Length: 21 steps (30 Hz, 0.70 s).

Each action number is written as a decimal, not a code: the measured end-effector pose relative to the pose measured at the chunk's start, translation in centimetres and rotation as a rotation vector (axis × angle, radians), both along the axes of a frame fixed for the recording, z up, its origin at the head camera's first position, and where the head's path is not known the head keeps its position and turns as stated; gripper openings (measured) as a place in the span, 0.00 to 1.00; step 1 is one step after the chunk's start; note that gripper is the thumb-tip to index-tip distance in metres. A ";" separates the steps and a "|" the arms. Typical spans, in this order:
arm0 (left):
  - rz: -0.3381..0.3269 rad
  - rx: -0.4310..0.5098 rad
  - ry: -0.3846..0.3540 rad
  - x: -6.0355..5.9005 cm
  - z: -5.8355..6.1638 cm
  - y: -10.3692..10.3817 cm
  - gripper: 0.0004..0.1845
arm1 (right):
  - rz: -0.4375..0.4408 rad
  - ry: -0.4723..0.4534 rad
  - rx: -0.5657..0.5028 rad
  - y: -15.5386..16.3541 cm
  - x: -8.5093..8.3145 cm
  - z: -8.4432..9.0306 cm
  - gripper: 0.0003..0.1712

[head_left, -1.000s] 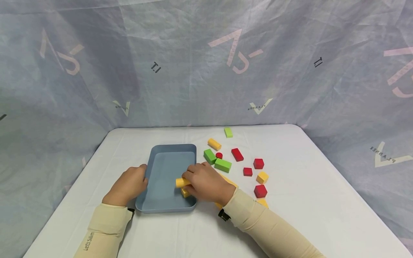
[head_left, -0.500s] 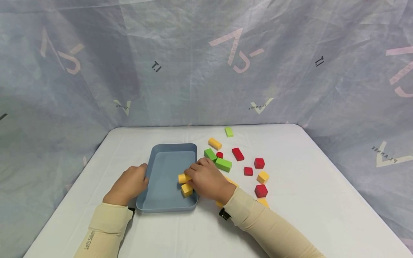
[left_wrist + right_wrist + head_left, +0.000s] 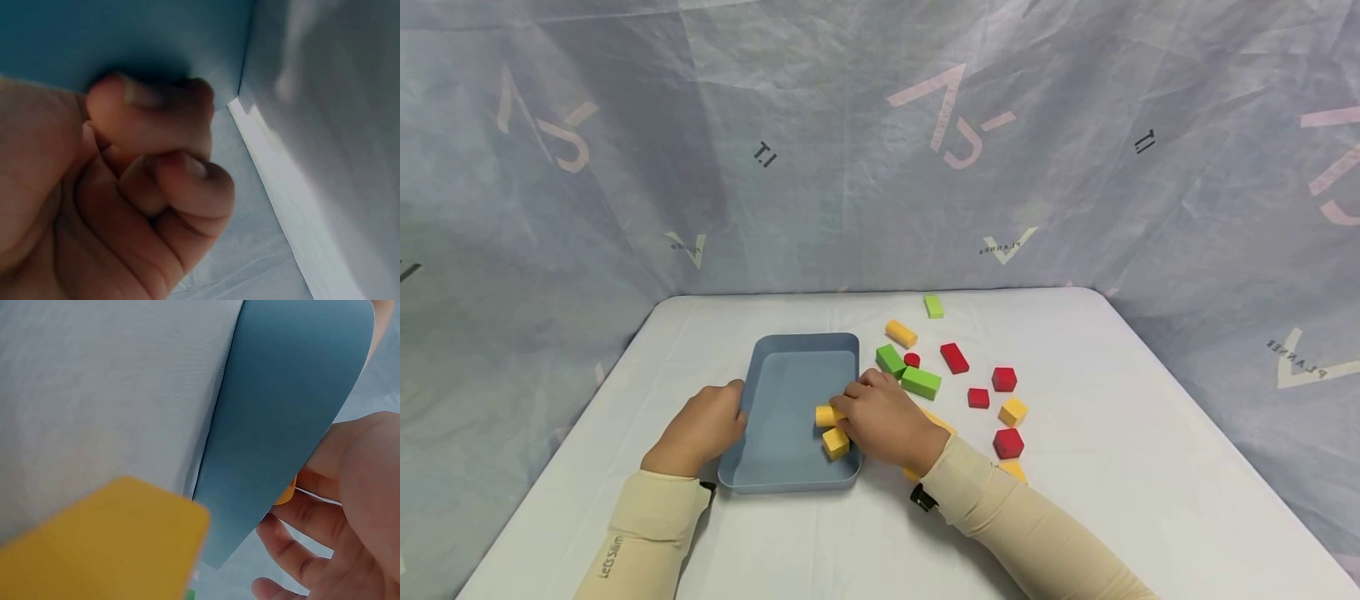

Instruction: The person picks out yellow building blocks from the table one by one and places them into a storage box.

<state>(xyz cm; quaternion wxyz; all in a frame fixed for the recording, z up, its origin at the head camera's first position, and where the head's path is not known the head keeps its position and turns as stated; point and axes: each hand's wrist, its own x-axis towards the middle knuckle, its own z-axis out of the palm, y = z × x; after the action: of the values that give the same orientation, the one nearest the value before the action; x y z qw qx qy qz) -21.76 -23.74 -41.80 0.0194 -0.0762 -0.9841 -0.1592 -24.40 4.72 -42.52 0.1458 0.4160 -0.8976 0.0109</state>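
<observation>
A blue-grey tray (image 3: 790, 392) lies on the table. My left hand (image 3: 696, 429) holds its left rim; in the left wrist view, curled fingers (image 3: 187, 194) lie against the outer wall. My right hand (image 3: 887, 421) reaches over the right rim and holds the right end of a yellow cylinder block (image 3: 826, 416) low inside the tray. Just in front of it sits a yellow cube (image 3: 836, 443). The right wrist view shows a sliver of the yellow block (image 3: 285, 494) at the fingers, mostly hidden by the tray wall (image 3: 275, 406).
Right of the tray lie green blocks (image 3: 921, 382), another yellow cylinder (image 3: 901, 334), red blocks (image 3: 954, 358) and a yellow cube (image 3: 1012, 412). Yellow pieces (image 3: 938, 421) are partly covered by the right forearm. A light green block (image 3: 933, 307) lies near the back edge.
The right hand has shifted slightly back and to the right with the yellow cylinder, uncovering the yellow cube beside it. During the last half second it barely moves. The left hand stays at the rim.
</observation>
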 end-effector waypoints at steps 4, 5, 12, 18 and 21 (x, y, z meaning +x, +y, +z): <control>0.000 -0.001 0.000 0.0 0.0 0.0 0.20 | -0.009 -0.019 -0.003 0.0 0.0 0.0 0.15; 0.000 -0.002 0.001 0.0 0.0 0.0 0.19 | -0.013 -0.026 -0.002 0.0 0.0 0.0 0.15; 0.000 -0.003 0.000 0.0 0.1 -0.1 0.17 | -0.006 -0.049 -0.003 -0.1 0.0 0.0 0.13; -0.004 -0.001 0.010 0.0 0.0 0.0 0.17 | 0.011 -0.062 -0.028 0.0 0.0 0.0 0.09; -0.006 -0.005 0.014 -0.1 0.0 0.0 0.17 | 0.015 -0.057 -0.031 0.1 0.0 0.0 0.09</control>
<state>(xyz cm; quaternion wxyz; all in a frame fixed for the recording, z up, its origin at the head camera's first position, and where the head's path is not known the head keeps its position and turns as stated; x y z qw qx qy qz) -21.81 -23.75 -41.80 0.0257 -0.0801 -0.9841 -0.1562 -24.37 4.80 -42.47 0.1264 0.4198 -0.8980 0.0379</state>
